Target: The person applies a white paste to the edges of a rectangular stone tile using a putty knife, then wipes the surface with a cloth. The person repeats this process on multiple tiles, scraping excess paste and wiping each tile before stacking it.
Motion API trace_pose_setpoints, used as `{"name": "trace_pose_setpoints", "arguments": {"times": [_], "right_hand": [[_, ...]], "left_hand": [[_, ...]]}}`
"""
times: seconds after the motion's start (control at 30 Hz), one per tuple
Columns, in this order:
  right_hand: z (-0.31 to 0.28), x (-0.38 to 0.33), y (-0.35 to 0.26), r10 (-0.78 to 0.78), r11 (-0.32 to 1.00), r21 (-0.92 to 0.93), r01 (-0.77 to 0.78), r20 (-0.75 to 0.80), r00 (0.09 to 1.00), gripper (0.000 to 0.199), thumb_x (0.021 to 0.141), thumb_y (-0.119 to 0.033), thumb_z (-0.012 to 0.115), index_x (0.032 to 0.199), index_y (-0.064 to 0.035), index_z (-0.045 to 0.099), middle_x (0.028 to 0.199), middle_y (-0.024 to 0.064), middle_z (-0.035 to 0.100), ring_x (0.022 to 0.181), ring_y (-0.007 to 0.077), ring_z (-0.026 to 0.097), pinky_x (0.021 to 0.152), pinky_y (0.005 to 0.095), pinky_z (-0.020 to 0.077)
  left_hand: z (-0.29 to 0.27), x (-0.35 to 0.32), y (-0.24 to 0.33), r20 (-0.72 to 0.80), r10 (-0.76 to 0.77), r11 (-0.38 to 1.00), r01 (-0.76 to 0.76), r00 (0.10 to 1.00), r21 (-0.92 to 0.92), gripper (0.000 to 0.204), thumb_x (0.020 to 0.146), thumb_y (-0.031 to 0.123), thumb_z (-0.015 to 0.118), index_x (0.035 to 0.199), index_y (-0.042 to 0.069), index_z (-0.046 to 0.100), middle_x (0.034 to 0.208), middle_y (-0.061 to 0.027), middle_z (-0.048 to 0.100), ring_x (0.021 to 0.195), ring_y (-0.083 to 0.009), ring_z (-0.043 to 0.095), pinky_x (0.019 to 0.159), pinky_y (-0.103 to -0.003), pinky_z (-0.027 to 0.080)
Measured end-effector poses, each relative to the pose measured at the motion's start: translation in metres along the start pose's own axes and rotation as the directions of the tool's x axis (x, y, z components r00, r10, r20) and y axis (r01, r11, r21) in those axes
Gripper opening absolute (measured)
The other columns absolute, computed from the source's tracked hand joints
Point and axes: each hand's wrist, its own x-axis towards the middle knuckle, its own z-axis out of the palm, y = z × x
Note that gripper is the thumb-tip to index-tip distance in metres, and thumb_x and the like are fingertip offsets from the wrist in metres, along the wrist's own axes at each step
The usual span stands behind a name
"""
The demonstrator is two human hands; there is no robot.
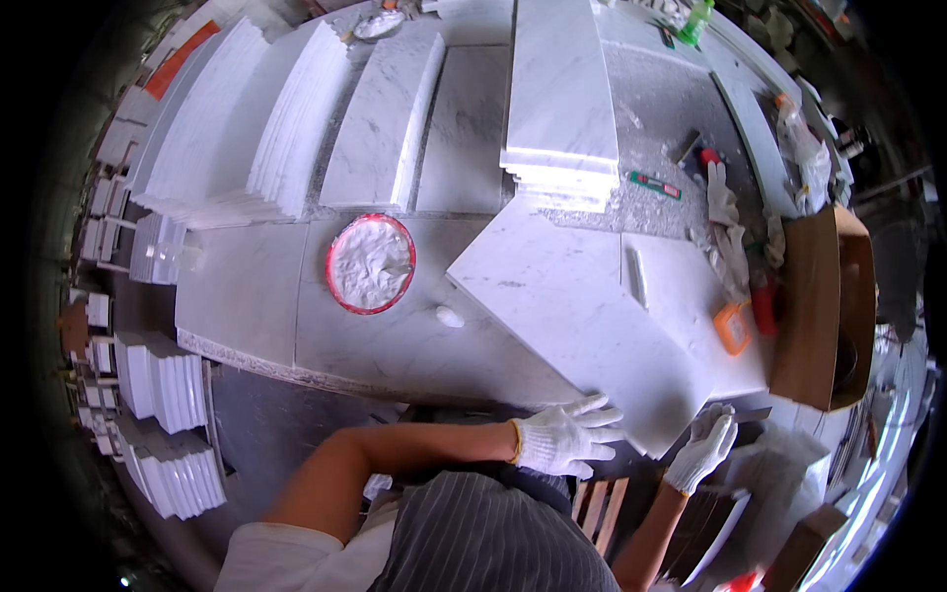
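My left hand (567, 437), in a white knit glove, is open with its fingers spread by the near edge of a white grey-veined stone slab (582, 296). The slab lies slantwise, one corner jutting past the worktable edge towards me. My right hand (702, 449), also gloved, is beside that corner. Its fingers are pressed together, partly curled; what they hold, if anything, I cannot make out. A flat grey piece (754, 413) shows just beyond its fingertips. Left of the slab, a red-rimmed tub (328, 264) holds white paste, with a small white lump (450, 316) nearby.
Stacked white slabs (562, 89) stand at the back, and more slabs (212, 128) lean at far left. To the right are a cardboard box (804, 326), an orange container (732, 329), a green utility knife (655, 185) and loose white gloves (723, 197). A wooden pallet (600, 511) lies below.
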Motion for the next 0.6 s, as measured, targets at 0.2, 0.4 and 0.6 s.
{"name": "trace_pose_setpoints", "arguments": {"times": [0.2,0.4,0.6], "right_hand": [[-0.009,-0.067,-0.002,-0.02,0.994,-0.107,-0.004,-0.223,0.975,0.023,0.103,-0.026,0.055,0.114,-0.0077,0.061,0.098,0.0009,0.066,0.082,0.0095,0.061,0.069,0.0227,0.0474],[-0.039,-0.094,0.025,0.12,0.993,0.048,-0.111,-0.349,0.93,0.018,0.101,-0.029,0.059,0.108,-0.0125,0.06,0.104,0.0022,0.067,0.091,0.014,0.064,0.078,0.0302,0.0521],[-0.033,-0.071,0.019,0.176,0.978,0.174,-0.117,-0.373,0.911,0.018,0.1,-0.025,0.059,0.108,-0.0098,0.055,0.104,0.0045,0.065,0.093,0.0168,0.064,0.079,0.0306,0.0521]], "left_hand": [[-0.027,-0.067,-0.013,0.026,-0.167,0.832,0.155,0.986,-0.533,0.029,0.097,0.031,0.059,0.105,0.006,0.071,0.103,-0.0113,0.072,0.096,-0.0285,0.067,0.087,-0.039,0.052],[-0.039,-0.087,-0.028,0.073,-0.393,0.806,0.382,0.917,-0.452,0.029,0.099,0.031,0.054,0.106,0.008,0.069,0.097,-0.01,0.072,0.084,-0.0298,0.069,0.076,-0.04,0.054],[-0.032,-0.087,-0.026,0.012,-0.448,0.77,0.392,0.894,-0.504,0.022,0.099,0.014,0.055,0.12,0.009,0.061,0.093,-0.0094,0.071,0.08,-0.0218,0.07,0.072,-0.034,0.055]]}}
